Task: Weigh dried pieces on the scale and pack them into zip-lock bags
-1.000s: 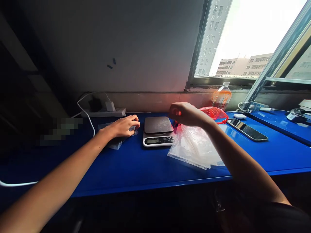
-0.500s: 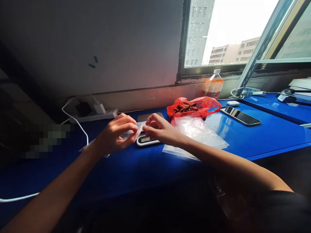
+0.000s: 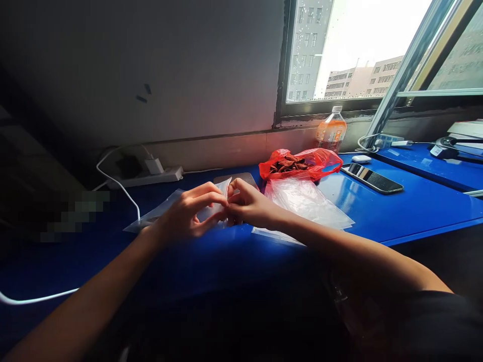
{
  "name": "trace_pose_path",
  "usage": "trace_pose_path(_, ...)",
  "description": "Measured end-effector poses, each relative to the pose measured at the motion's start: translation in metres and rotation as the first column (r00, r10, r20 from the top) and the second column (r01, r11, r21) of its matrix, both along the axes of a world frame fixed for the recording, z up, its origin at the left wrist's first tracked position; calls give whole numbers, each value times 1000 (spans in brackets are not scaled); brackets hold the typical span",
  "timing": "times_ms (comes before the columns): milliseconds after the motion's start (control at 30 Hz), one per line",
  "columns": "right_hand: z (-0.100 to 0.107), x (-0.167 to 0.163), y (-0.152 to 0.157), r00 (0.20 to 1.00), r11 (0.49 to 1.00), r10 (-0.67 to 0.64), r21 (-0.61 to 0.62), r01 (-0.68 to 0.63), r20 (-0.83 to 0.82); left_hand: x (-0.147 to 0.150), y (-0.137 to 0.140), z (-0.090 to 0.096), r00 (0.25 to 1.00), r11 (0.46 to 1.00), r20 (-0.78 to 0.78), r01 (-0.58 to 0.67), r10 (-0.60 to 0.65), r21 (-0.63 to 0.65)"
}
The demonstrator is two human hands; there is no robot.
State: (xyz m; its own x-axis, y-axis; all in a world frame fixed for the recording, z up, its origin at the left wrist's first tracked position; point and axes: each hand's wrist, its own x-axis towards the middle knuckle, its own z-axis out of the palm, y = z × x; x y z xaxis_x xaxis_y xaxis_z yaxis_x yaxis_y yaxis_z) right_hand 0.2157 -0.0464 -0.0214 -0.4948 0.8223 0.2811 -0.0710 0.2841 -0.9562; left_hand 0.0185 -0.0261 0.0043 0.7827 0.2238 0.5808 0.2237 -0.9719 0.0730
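Both hands meet over the blue table, pinching one clear plastic bag (image 3: 228, 187) between them. My left hand (image 3: 198, 208) is closed on the bag's edge with thumb and fingertips. My right hand (image 3: 251, 203) has its fingers curled in and pinches the same bag from the right. Behind them the kitchen scale (image 3: 247, 179) shows only part of its plate; my hands cover the rest. A second clear bag (image 3: 154, 208) lies on the table behind my left wrist, with something dark inside. To the right, a stack of flat clear bags (image 3: 302, 206) rests on the table.
A red plastic bag (image 3: 324, 162) with dark reddish-brown dried pieces (image 3: 289, 165) lies behind the stack. Beyond it stands an orange drink bottle (image 3: 332, 129). A phone (image 3: 372, 178) and a white earbud case (image 3: 361, 159) lie right. A power strip (image 3: 166, 176) with a white cable (image 3: 124, 193) is left.
My left hand has moved slightly right and my right hand has curled in, so they now touch. The bag between them stands more upright, and the scale's display is now covered.
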Motion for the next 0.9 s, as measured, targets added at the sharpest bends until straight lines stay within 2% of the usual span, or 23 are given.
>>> trace_pose_path(167, 3, 1, -6, 997, 997, 74, 8, -74, 20, -8, 0, 1, 990, 981, -110, -102, 85, -163)
trace_pose_path(267, 5, 0, -9, 994, 994, 106, -2, -106, -5, -11, -1, 0, 989, 961, -104, -129, 107, -244)
trace_pose_path(400, 6, 0, -11, 997, 997, 73, 15, -73, 2, -11, -4, 0, 989, 956, -78, -138, 122, -260)
trace_pose_path(567, 5, -3, -12, 998, 998, 56, 11, -57, 39, -6, -4, 4, 977, 956, -204, -108, 52, -273)
trace_pose_path(733, 0, -8, -11, 981, 990, -118, 89, 105, 154, -2, -3, 6, 964, 954, -260, -121, 48, -273)
trace_pose_path(900, 1, -3, 0, 917, 936, -341, 166, 310, 209, -8, -4, 9, 945, 945, -299, -212, 133, -251)
